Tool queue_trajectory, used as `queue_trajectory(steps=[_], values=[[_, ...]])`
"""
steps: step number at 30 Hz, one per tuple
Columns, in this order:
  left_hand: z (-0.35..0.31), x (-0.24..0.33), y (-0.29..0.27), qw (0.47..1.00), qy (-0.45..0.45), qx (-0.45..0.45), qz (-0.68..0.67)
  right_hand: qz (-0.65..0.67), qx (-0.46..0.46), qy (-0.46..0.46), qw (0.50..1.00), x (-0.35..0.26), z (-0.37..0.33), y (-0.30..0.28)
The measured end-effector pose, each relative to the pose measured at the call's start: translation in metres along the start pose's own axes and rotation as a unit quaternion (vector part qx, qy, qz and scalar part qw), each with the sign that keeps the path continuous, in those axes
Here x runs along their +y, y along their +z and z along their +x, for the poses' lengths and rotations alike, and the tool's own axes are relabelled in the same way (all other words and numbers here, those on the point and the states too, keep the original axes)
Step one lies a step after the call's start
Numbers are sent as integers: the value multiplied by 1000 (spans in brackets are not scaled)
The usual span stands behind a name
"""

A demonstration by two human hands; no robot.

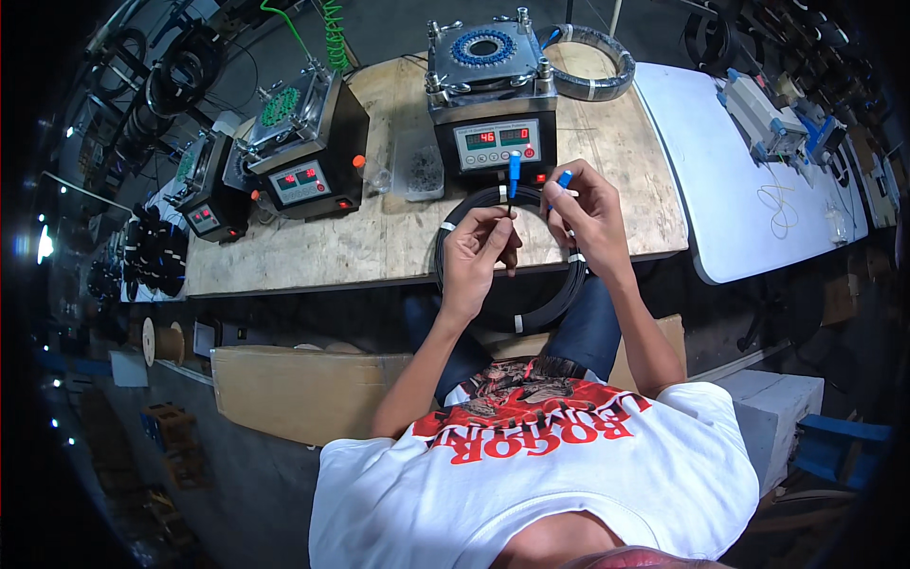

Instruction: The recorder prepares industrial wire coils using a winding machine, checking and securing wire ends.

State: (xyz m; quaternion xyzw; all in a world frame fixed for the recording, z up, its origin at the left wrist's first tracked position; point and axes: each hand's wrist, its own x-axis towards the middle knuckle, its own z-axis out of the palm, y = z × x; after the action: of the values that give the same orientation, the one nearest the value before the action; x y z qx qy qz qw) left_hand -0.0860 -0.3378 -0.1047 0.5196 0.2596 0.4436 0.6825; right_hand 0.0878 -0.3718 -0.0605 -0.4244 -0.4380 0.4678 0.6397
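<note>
My left hand (477,248) pinches a thin black cable just below a blue fiber connector (514,171), which stands upright above the fingertips. My right hand (595,213) is closed with a second blue piece (564,179) jutting up between thumb and fingers; it looks like a connector or its cap. A coil of black cable (559,308), bound with white ties, hangs around and below both hands, partly over my lap and the table's front edge. Just beyond the hands stands a black polishing machine (493,104) with a ring of blue connectors on its metal top plate.
Two similar machines (313,142) (204,185) stand to the left on the wooden table (379,247). A clear plastic tub (418,174) sits beside the nearest machine. Another wrapped cable coil (607,85) lies behind it. On the right, a white table (720,209) carries a grey device (763,114).
</note>
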Motion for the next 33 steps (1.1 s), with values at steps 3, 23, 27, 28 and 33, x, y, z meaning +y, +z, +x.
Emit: queue_trajectory(steps=[3,23,27,28,33], values=[[-1,-7,-3,999,-13,8,-30,22,-18,9,1000,8,1,-3],[-4,-13,-14,996,-73,-56,11,-55,-26,-43,997,27,-2,-4],[32,-28,-67,990,-50,-77,104,122,-3,73,990,36,-9,-4],[49,-28,-83,980,-37,-66,185,120,-29,64,990,34,-10,-6],[136,-39,-184,862,14,-48,504,133,-6,102,986,37,-12,-3]])
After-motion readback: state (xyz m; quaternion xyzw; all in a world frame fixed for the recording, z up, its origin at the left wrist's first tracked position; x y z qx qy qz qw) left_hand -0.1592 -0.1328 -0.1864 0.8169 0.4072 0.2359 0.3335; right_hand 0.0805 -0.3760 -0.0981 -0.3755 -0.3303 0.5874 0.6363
